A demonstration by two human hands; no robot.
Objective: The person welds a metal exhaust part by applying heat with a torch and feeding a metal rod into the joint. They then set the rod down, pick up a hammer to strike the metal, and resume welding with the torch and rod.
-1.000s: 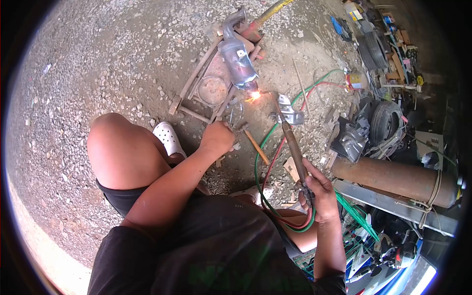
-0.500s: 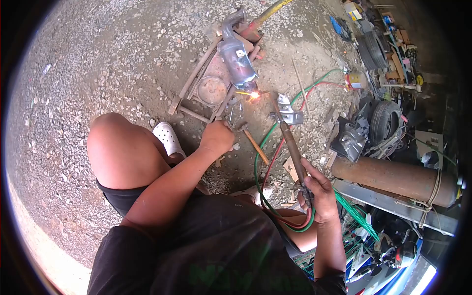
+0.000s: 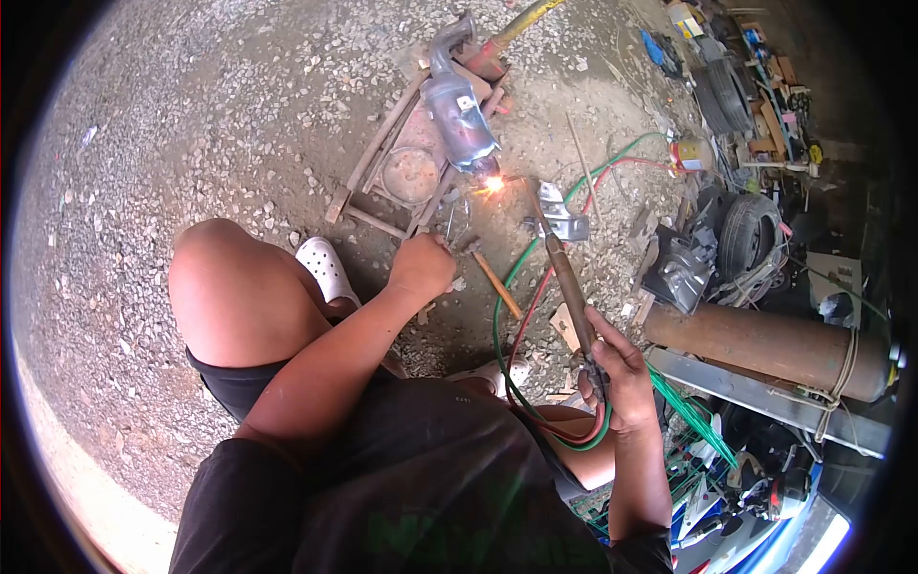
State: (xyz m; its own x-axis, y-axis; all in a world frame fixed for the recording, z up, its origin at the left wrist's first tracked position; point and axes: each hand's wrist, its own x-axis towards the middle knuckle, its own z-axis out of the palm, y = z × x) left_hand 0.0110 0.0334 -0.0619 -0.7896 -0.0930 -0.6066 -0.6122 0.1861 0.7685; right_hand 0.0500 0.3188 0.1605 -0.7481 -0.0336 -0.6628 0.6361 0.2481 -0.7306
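My right hand [image 3: 622,371] is wrapped round the handle of a torch [image 3: 566,277], with red and green hoses running from its lower end. Bright flame and sparks [image 3: 493,184] glow between the torch tip and the lower end of a metal exhaust part [image 3: 459,120]. That part lies on a rusty metal frame [image 3: 378,158]. My left hand [image 3: 424,266] is closed just below the frame, pinching a thin wire [image 3: 450,222] that points up toward the flame. A hammer [image 3: 498,284] lies on the ground between my hands.
A bent metal piece [image 3: 562,218] lies right of the flame. Hoses [image 3: 521,330] loop over the ground beside my leg. On the right are a brown gas cylinder [image 3: 755,349], tyres [image 3: 749,237] and scrap. A yellow-and-red bar [image 3: 521,27] rises behind the frame.
The glow has shifted slightly left and its sparks spread differently. The torch tip has moved a little left. Both hands keep their hold.
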